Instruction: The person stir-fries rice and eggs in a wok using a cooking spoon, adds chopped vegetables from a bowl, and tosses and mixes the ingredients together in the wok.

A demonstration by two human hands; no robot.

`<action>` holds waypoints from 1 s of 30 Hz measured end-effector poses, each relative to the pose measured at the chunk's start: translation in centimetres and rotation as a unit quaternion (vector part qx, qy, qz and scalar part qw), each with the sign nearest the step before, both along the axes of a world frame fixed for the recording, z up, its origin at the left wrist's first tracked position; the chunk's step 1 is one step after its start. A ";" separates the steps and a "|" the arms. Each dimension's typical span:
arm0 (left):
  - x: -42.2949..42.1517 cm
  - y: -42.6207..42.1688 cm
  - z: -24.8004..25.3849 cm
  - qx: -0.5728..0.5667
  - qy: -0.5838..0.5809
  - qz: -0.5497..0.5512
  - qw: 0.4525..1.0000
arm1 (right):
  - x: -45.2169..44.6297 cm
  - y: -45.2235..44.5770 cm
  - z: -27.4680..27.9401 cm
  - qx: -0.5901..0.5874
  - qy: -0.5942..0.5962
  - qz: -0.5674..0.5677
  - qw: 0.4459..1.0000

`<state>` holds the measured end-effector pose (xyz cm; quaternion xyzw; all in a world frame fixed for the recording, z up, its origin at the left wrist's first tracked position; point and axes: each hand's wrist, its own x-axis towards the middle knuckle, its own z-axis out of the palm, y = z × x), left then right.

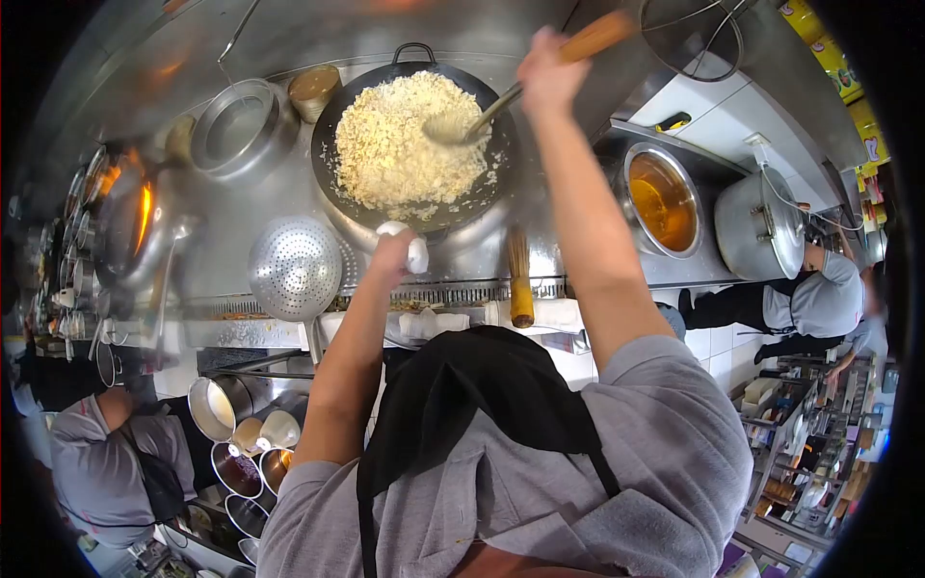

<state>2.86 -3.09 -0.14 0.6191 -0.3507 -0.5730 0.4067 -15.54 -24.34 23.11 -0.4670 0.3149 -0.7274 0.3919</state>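
A black wok (pixel 326 183) full of pale yellow fried rice (pixel 400 144) sits on the steel range, its loop handle on the far side. At the wok's near edge, my left hand (pixel 393 258) is closed around a folded white cloth (pixel 416 252); whatever part of the wok lies under the cloth is hidden. My right hand (pixel 554 79), somewhat blurred, grips a ladle (pixel 497 106) by its wooden handle, above the wok's right side. The ladle's bowl rests in or just over the rice, smeared by motion.
Left of the wok are a perforated skimmer (pixel 295 268), a round strainer (pixel 234 130) and a flame (pixel 145 217). A bamboo brush (pixel 521 289) lies near the front edge. On the right stand a bowl of amber liquid (pixel 663 199) and a lidded pot (pixel 761 226). Other people work on both sides.
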 end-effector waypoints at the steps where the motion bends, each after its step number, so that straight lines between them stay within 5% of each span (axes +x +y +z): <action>1: 0.0 -0.3 0.1 -0.013 -0.004 -0.002 1.000 | 0.8 -2.0 -3.5 0.024 -0.003 -0.001 1.000; 5: -0.3 -0.4 2.0 -0.010 -0.023 -0.002 1.000 | 1.8 -1.4 4.2 0.062 0.059 0.136 0.987; 7: -1.1 -0.6 4.1 0.134 0.076 0.121 0.981 | 1.1 3.1 8.1 0.029 0.094 0.191 0.977; 9: -0.6 -0.4 2.1 0.106 0.037 0.085 0.990 | 1.7 6.6 6.6 0.043 0.124 0.159 0.979; 11: -0.4 -0.4 1.7 0.072 -0.005 0.039 0.997 | 4.8 4.0 -3.6 0.012 0.146 0.139 0.979; 14: -0.1 -0.3 1.9 0.131 0.076 0.057 0.987 | 5.1 2.8 -2.0 0.059 0.140 0.253 0.955; 18: -0.1 -0.8 0.2 0.041 -0.022 0.033 0.998 | 3.3 6.6 5.3 0.030 0.139 0.231 0.963; 21: 0.1 -0.4 -0.4 0.029 0.003 0.020 0.999 | 5.8 4.7 -2.4 0.045 0.195 0.180 0.963; 22: 0.2 -0.5 -0.5 0.020 -0.015 -0.008 1.000 | 6.7 4.7 -2.7 0.040 0.144 0.257 0.955; 25: 0.5 -0.4 0.1 0.019 -0.023 -0.017 0.999 | 7.3 3.1 2.7 0.028 0.261 0.220 0.939; 27: 0.2 -0.7 0.3 0.022 -0.004 0.004 1.000 | 6.1 4.7 7.8 0.017 0.160 0.232 0.959; 30: 0.7 -0.7 0.5 0.021 0.017 0.008 1.000 | 5.1 5.9 6.9 -0.016 0.119 0.172 0.978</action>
